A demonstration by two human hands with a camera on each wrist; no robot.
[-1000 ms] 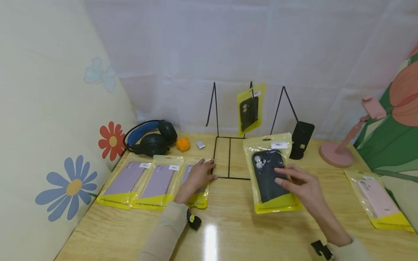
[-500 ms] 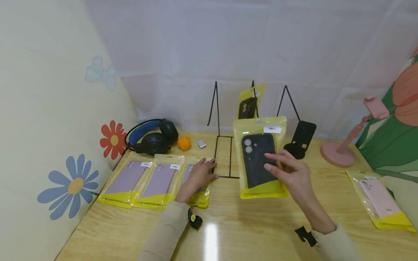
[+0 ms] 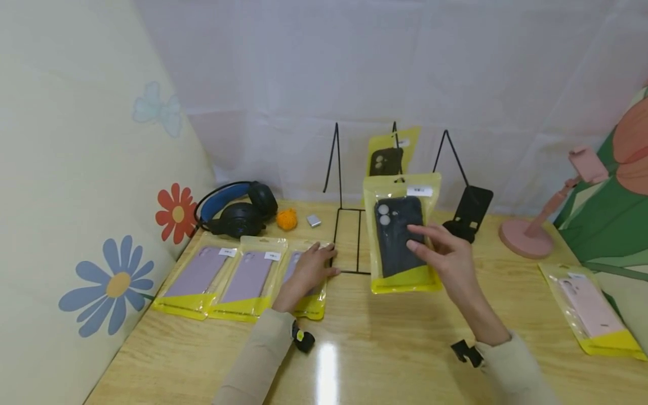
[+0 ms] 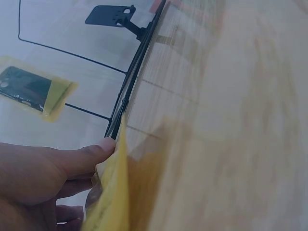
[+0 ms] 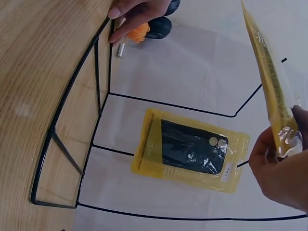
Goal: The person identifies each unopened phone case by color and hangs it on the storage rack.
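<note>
My right hand (image 3: 450, 259) pinches a black phone case in a clear yellow bag (image 3: 395, 236) by its right edge, thumb and fingers at its side. The bag is upright above the table, its top hole near the middle hook of a black wire rack (image 3: 359, 242). Another bagged black case (image 5: 192, 149) hangs on that hook, partly hidden in the head view; the right wrist view shows the two bags apart. My left hand (image 3: 306, 275) lies over a bagged purple case (image 3: 314, 309), its fingertips touching the rack's left base bar.
Two more bagged purple cases (image 3: 248, 278) lie left of my left hand. Behind them are headphones (image 3: 243, 216), an orange ball (image 3: 287, 219) and a small silver block (image 3: 314, 220). At right are a black phone stand (image 3: 473, 211), a pink stand (image 3: 529, 236) and a bagged pink case (image 3: 589, 306).
My right hand has carried the bagged black case up and left, in front of the hanging bag, most of it in the first half second. The left hand has stayed in place.
</note>
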